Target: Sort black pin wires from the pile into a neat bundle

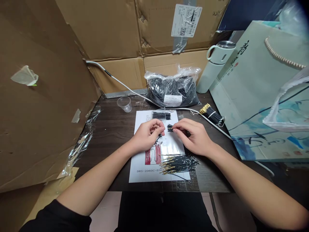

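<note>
My left hand (150, 133) is closed in a pinch above the printed sheet (142, 141). Small dark ends show just under its fingertips, but what they belong to is too small to make out. To its right, my right hand (194, 136) has thumb and fingers closed on a small bunch of short black wires (170, 128). Below the hands lies a loose pile of black wires (180, 163) with gold-coloured tips, partly on the sheet and partly on the table. A row of black wire pieces (161, 115) lies near the sheet's top edge, with clear plastic around it.
A clear plastic bag of black wires (172, 90) stands behind. A tied bundle of gold-tipped wires (212, 115) lies to the right. A clear cup (125, 103), a white cable (120, 83), a pale bottle (214, 66) and a paper bag (253, 80) surround the workspace. Cardboard (116, 29) walls it.
</note>
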Motion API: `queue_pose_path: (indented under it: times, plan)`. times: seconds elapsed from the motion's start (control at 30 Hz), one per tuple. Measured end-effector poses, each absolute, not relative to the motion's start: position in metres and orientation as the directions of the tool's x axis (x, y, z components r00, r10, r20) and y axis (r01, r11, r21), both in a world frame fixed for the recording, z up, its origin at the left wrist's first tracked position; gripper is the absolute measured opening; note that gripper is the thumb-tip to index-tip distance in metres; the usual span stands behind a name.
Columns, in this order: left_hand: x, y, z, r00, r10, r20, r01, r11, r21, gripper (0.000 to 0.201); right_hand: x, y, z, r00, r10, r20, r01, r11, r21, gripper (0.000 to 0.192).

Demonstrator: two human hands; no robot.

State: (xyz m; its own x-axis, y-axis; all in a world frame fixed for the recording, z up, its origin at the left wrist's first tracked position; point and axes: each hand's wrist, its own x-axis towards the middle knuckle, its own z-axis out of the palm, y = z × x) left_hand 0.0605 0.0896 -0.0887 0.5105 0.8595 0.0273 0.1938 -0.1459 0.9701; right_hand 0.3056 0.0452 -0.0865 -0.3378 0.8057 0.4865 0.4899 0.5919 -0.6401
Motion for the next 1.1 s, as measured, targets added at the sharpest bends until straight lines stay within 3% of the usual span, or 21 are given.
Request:
queue_pose_path:
  times: [0.1,0.23,1.1]
  plan:
    - [0.0644,0.0883,-0.0886,0.511,0.858,-0.046,0.097,-0.005,0.995,0.027,0.3039,0.0438,-0.0862,-0.332,0.794,0.509,0.47,0.607,-0.641,0.015]
    - [0.0648,0.0888,-0.0862,0.481,0.873,-0.081,0.05,0.065,0.997,0.031,0.3027,0.0432,-0.0865,-0.334,0.782,0.527,0.454,0.623,-0.637,0.015]
    - [0.0647,0.0878,-0.0865,0.483,0.869,-0.108,0.075,0.081,0.994,0.032,0.3057,0.0445,-0.0891,-0.386,0.774,0.502,0.492,0.633,-0.597,0.015]
